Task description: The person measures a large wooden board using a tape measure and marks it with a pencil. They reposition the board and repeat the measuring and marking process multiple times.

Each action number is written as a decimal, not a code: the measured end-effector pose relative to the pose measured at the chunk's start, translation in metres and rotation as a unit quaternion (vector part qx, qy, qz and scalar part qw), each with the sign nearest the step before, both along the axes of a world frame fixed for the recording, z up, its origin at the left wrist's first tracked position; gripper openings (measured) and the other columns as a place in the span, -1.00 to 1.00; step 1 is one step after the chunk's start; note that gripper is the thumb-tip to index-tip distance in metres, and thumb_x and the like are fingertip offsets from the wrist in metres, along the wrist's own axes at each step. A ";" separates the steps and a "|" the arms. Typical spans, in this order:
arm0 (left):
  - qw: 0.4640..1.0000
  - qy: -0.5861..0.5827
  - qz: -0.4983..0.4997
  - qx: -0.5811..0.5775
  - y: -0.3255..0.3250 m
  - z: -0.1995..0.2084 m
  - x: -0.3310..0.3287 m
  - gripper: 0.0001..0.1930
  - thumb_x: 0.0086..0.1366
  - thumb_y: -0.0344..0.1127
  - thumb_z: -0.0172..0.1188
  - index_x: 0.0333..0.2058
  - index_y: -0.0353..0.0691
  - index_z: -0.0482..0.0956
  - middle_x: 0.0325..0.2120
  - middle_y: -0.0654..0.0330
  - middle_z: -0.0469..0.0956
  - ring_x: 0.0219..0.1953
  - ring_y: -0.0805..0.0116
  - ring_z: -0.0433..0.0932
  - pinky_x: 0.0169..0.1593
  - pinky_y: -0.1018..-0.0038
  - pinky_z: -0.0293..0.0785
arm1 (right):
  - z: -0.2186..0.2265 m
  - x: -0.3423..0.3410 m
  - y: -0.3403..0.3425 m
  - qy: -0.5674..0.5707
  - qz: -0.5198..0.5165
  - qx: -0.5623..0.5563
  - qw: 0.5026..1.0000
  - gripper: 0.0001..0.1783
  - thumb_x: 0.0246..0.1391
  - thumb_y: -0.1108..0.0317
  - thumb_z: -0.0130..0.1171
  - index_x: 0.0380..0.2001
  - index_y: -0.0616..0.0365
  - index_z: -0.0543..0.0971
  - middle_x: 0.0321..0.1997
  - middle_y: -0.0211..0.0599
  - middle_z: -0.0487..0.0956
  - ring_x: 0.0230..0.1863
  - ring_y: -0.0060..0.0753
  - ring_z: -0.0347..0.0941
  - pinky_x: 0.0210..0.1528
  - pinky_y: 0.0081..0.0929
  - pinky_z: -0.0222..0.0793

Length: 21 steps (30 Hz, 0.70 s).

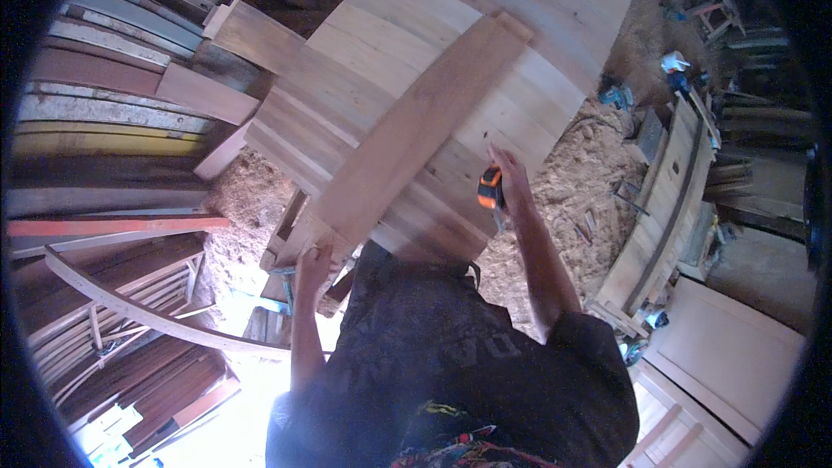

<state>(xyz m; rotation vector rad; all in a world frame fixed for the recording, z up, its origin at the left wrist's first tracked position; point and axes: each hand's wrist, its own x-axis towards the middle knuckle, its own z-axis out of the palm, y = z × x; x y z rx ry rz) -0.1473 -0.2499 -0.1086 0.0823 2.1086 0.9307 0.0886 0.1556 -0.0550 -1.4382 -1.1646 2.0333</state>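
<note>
Right hand (515,177) grips the tape (490,189), 5 o'clock from the board (416,128); left hand (314,267) touches its 7 o'clock end, open or closed I cannot tell.

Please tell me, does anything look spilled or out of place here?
Yes. Wood shavings lie scattered on both sides of the wide wooden panel, like an unswept spill. Also, one plank juts out past the panel's upper-left edge, breaking its outline.
</note>
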 end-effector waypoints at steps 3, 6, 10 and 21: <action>0.986 0.156 -0.051 0.035 -0.053 -0.026 -0.023 -0.47 0.41 0.11 0.24 -0.21 -0.40 0.61 -0.68 0.23 0.52 -0.67 0.41 0.50 -0.53 0.41 0.47 | 0.008 -0.001 -0.035 0.002 0.005 0.041 0.999 -0.68 0.30 0.06 0.25 -0.18 0.10 0.54 -0.44 -0.42 0.50 -0.56 -0.47 0.52 -0.51 -0.49 0.48; 0.984 -0.007 -0.041 0.175 0.042 0.066 -0.005 -0.50 0.40 0.03 0.29 0.09 -0.24 0.51 -0.26 0.16 0.61 -0.29 0.43 0.57 -0.21 0.44 0.51 | 0.042 -0.024 -0.083 0.018 0.039 0.026 0.999 -0.81 0.36 0.20 0.18 -0.22 0.09 0.53 -0.38 -0.49 0.50 -0.40 -0.54 0.52 -0.33 -0.51 0.47; 0.887 -0.217 -0.063 0.402 0.128 0.129 0.046 -0.19 0.40 0.23 0.17 0.40 -0.19 0.19 0.20 0.05 0.43 0.23 0.20 0.45 0.21 0.25 0.44 | 0.076 -0.092 -0.142 0.099 0.182 0.186 0.961 -0.82 0.43 0.27 0.07 -0.22 0.15 0.51 -0.34 -0.40 0.51 -0.26 -0.55 0.49 -0.17 -0.49 0.43; 0.931 -0.014 -0.175 0.319 0.138 0.109 0.040 0.00 0.15 -0.20 0.55 0.45 -0.27 0.12 -0.08 0.09 0.60 -0.10 0.35 0.59 -0.02 0.41 0.54 | 0.097 -0.066 -0.117 -0.064 0.375 0.292 0.878 -0.57 0.12 0.13 0.41 -0.15 0.25 0.55 -0.26 -0.14 0.65 -0.33 -0.20 0.61 -0.21 -0.25 0.53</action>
